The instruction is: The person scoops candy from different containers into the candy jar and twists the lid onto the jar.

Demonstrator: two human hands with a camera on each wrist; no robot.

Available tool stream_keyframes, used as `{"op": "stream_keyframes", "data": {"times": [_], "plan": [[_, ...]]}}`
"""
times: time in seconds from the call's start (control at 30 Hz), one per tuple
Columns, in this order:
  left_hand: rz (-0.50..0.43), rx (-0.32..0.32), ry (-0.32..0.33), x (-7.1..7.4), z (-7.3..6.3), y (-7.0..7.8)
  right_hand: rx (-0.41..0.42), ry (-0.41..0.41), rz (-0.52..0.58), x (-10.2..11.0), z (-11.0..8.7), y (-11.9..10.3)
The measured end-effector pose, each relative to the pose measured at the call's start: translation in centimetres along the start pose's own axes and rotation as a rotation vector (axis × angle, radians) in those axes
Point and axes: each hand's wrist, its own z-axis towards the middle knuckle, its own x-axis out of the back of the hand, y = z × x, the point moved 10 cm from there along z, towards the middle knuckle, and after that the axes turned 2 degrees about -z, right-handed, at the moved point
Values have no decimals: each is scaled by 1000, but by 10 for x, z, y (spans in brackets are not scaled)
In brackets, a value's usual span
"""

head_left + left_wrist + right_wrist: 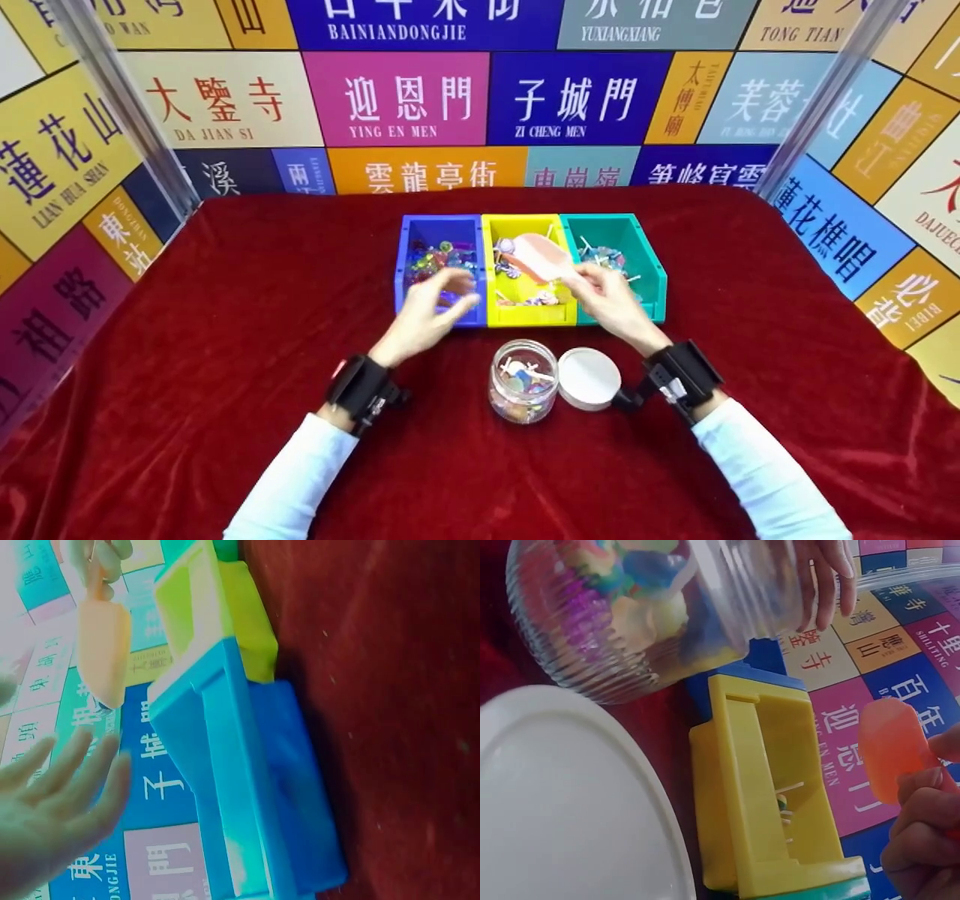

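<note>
My right hand (611, 300) grips the handle of a pink scoop (541, 256) above the yellow bin (525, 315). Lollipops (546, 298) with white sticks lie in that bin. Over the front of the blue bin (442, 221) hovers my left hand (435, 311), fingers loosely spread, holding nothing; it is slightly blurred. Small colourful pieces (442, 259) fill part of the blue bin. A transparent jar (523, 381) stands uncovered before the bins with mixed colourful pieces and white sticks inside. In the right wrist view the scoop (891, 746) shows its orange-pink underside; its contents cannot be made out.
At the right of the joined row stands a green bin (649, 270) holding more sticked pieces. A white lid (590, 377) lies right beside the jar. Dark red cloth (262, 300) covers the table, and panels with Chinese lettering (397, 97) rise behind it.
</note>
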Motion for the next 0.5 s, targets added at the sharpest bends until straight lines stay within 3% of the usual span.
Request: {"op": "stream_keyframes", "data": {"times": [0.27, 0.5], "plan": [[-70, 70, -370, -47, -14, 1, 68, 1, -20, 18, -20, -5], [-43, 93, -560, -75, -25, 4, 107, -72, 24, 21, -35, -7]]}}
